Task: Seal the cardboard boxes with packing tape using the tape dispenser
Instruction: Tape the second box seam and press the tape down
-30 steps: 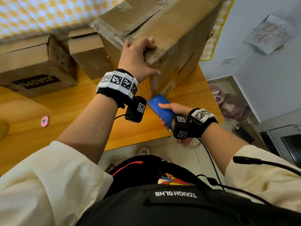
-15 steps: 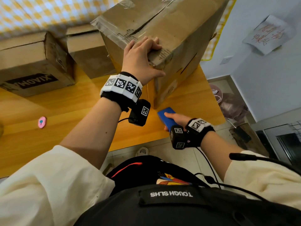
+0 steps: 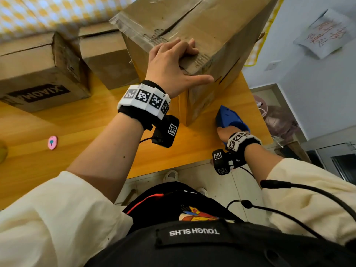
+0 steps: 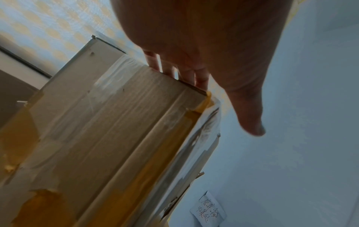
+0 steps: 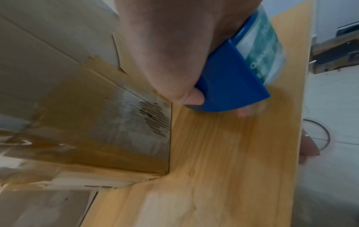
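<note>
A large worn cardboard box (image 3: 202, 31) stands on the wooden table (image 3: 86, 135), its top seam and sides patched with old clear tape. My left hand (image 3: 173, 64) rests on its near top corner, fingers laid over the top edge and thumb pointing out along the side; in the left wrist view the fingers (image 4: 174, 72) lie behind the box (image 4: 108, 130) edge. My right hand (image 3: 228, 132) grips the blue tape dispenser (image 3: 229, 117) low beside the box's near right corner, just above the table. The right wrist view shows the dispenser (image 5: 233, 86) with its tape roll (image 5: 262, 40).
Two smaller cardboard boxes stand at the back left, one with black lettering (image 3: 38, 72) and a plain one (image 3: 107, 58). A small pink object (image 3: 52, 143) lies on the table at left. The table's front edge (image 3: 169, 166) and right edge are close to the dispenser.
My right hand has carried the dispenser from in front of the box down and to the right, beside the box's lower corner. The left hand stayed on the box's top corner.
</note>
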